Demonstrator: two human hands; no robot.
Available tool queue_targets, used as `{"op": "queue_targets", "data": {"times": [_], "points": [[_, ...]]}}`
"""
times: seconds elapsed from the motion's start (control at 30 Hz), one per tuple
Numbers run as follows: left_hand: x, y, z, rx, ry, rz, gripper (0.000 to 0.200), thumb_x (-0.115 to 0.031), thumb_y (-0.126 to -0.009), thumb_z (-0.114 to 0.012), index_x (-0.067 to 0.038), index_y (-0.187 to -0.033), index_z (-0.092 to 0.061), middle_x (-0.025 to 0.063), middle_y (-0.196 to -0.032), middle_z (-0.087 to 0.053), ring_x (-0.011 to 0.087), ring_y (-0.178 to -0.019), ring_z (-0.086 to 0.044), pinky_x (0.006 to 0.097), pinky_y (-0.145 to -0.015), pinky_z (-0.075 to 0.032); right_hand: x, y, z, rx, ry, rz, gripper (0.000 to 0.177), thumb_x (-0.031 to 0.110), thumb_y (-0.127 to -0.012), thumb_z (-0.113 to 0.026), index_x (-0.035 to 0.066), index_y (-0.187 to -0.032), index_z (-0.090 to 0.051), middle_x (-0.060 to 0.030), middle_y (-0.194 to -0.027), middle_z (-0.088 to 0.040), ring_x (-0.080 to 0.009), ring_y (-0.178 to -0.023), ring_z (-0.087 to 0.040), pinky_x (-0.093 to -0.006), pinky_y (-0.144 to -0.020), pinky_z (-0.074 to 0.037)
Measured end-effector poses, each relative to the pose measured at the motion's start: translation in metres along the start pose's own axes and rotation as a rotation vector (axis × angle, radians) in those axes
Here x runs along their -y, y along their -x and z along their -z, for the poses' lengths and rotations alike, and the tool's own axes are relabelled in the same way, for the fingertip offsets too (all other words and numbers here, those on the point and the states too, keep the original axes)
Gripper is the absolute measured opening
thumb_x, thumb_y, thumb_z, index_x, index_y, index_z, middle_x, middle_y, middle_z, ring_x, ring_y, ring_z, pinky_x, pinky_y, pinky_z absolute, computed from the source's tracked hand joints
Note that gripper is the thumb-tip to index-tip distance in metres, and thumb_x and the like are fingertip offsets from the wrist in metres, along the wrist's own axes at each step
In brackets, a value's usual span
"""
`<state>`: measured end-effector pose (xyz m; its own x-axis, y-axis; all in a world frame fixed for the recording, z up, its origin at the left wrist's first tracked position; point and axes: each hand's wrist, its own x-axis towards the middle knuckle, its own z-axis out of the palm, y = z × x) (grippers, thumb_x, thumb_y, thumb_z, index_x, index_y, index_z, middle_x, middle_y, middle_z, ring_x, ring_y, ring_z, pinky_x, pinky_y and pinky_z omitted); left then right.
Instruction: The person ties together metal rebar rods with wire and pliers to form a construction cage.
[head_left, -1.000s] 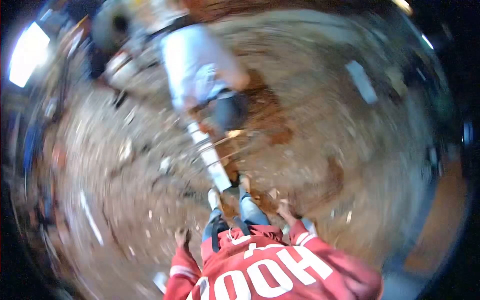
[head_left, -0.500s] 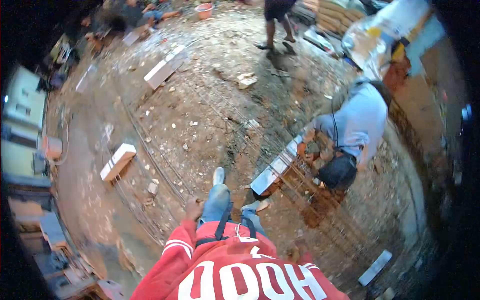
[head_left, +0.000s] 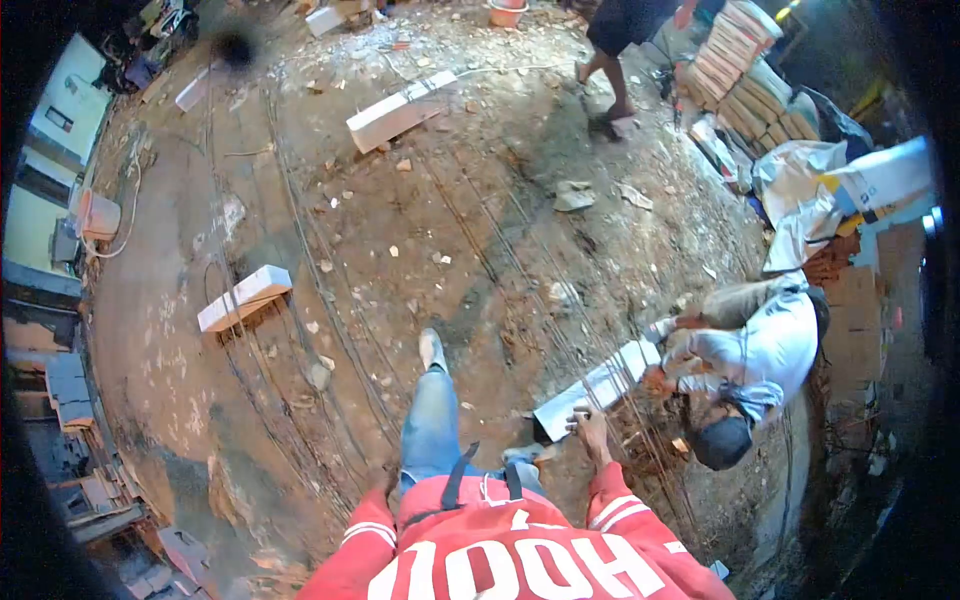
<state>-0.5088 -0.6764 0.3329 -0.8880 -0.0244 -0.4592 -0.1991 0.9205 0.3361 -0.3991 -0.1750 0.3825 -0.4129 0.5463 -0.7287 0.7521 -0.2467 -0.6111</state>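
Observation:
My right hand (head_left: 590, 428) reaches out in front of my body with its fingers apart and nothing in them. It overlaps the near end of a long white block (head_left: 598, 388) that lies across thin steel rods (head_left: 640, 425). Low beside my left thigh hangs my left hand (head_left: 384, 480), dark and partly hidden by the red sleeve, its fingers not showing clearly. A co-worker (head_left: 765, 345) in a light shirt and dark cap crouches at the block's far end, hands close to the block and rods.
Another white block (head_left: 245, 298) rests over rods to the left, and a further one (head_left: 400, 112) lies ahead. Long rods stretch over the rough, stony ground. A person (head_left: 610, 60) walks at the top. Stacked sacks (head_left: 745, 75) stand at upper right; a bucket (head_left: 98, 215) is far left.
My right hand has come up into view and forward toward the white block. My left hand has dropped back beside my thigh. The view has shifted, and the person at the top has stepped along.

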Motion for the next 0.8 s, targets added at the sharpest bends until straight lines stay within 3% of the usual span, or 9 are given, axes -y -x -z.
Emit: {"op": "queue_targets", "data": {"times": [0.1,0.17,0.27,0.4,0.53,0.6,0.73,0.77,0.8], "points": [[-0.016,-0.047,0.033,0.155,0.129,0.057,0.030,-0.029,-0.084,-0.053,-0.006,-0.092,-0.071,0.0165,-0.086,-0.070,0.0381,-0.082,-0.066,0.0444,-0.073,-0.051,0.006,-0.027,-0.046,0.055,0.235,-0.048,0.027,0.014,-0.085,-0.059,-0.005,-0.102,-0.066,-0.0158,-0.082,-0.071,-0.0210,-0.066,-0.070,-0.0312,-0.058,-0.054],[-0.055,-0.096,0.081,0.312,0.310,0.248,0.032,-0.028,-0.083,-0.064,-0.005,-0.104,-0.070,0.0173,-0.095,-0.070,0.0250,-0.085,-0.066,0.0373,-0.077,-0.051,-0.029,-0.068,-0.075,0.038,0.451,0.058,0.029,0.018,-0.082,-0.060,-0.002,-0.101,-0.068,-0.0184,-0.080,-0.071,-0.0236,-0.067,-0.070,-0.0351,-0.063,-0.055],[-0.071,-0.161,0.112,0.305,0.545,0.221,0.019,-0.013,-0.089,-0.059,-0.005,-0.106,-0.066,0.0052,-0.086,-0.068,0.0147,-0.069,-0.065,0.0285,-0.060,-0.052,0.080,-0.041,-0.130,0.113,0.213,0.060,0.025,0.019,-0.083,-0.060,-0.003,-0.095,-0.067,-0.0171,-0.077,-0.070,-0.0176,-0.069,-0.070,-0.0325,-0.057,-0.055],[-0.120,-0.229,0.166,0.275,0.571,0.156,0.026,-0.009,-0.085,-0.057,-0.001,-0.108,-0.064,0.0123,-0.085,-0.069,0.0164,-0.067,-0.067,0.0284,-0.062,-0.053,0.180,-0.067,-0.187,0.105,0.410,0.231,0.026,0.021,-0.083,-0.061,-0.001,-0.097,-0.066,-0.0189,-0.082,-0.070,-0.0301,-0.076,-0.070,-0.0399,-0.070,-0.055],[-0.120,-0.270,0.189,0.225,0.564,0.130,0.021,-0.007,-0.087,-0.055,-0.001,-0.105,-0.064,0.0080,-0.083,-0.067,0.0147,-0.065,-0.065,0.0274,-0.060,-0.052,0.236,-0.124,-0.235,0.014,0.443,0.438,0.026,0.021,-0.081,-0.061,0.001,-0.096,-0.067,-0.0192,-0.082,-0.070,-0.0337,-0.078,-0.069,-0.0427,-0.076,-0.053],[-0.122,-0.279,0.197,0.227,0.746,0.249,0.014,-0.005,-0.086,-0.055,-0.003,-0.097,-0.064,0.0050,-0.075,-0.064,0.0129,-0.059,-0.060,0.0269,-0.057,-0.050,0.305,-0.126,-0.248,0.053,0.450,0.257,0.025,0.020,-0.079,-0.061,0.002,-0.096,-0.067,-0.0173,-0.079,-0.070,-0.0321,-0.077,-0.069,-0.0423,-0.074,-0.053],[-0.075,-0.291,0.190,0.357,0.596,0.345,0.011,-0.010,-0.089,-0.051,-0.008,-0.082,-0.059,0.0033,-0.065,-0.060,0.0123,-0.056,-0.055,0.0286,-0.050,-0.043,0.308,-0.237,-0.294,-0.027,0.302,0.165,0.023,0.021,-0.079,-0.062,0.005,-0.093,-0.070,-0.0190,-0.080,-0.070,-0.0331,-0.081,-0.069,-0.0416,-0.074,-0.053],[-0.096,-0.289,0.207,0.319,0.662,0.559,0.015,-0.010,-0.088,-0.052,-0.007,-0.076,-0.060,0.0043,-0.064,-0.060,0.0140,-0.055,-0.055,0.0313,-0.050,-0.043,0.318,-0.259,-0.303,-0.058,0.393,0.206,0.025,0.022,-0.079,-0.064,0.007,-0.098,-0.070,-0.0206,-0.087,-0.069,-0.0352,-0.085,-0.068,-0.0430,-0.076,-0.053],[-0.065,-0.288,0.201,0.310,0.327,0.152,0.021,-0.013,-0.088,-0.051,-0.005,-0.071,-0.060,0.0051,-0.063,-0.060,0.0162,-0.054,-0.054,0.0346,-0.049,-0.044,0.328,-0.281,-0.312,-0.051,0.373,0.201,0.025,0.022,-0.079,-0.064,0.007,-0.098,-0.070,-0.0206,-0.087,-0.069,-0.0352,-0.085,-0.068,-0.0430,-0.076,-0.053]]}}
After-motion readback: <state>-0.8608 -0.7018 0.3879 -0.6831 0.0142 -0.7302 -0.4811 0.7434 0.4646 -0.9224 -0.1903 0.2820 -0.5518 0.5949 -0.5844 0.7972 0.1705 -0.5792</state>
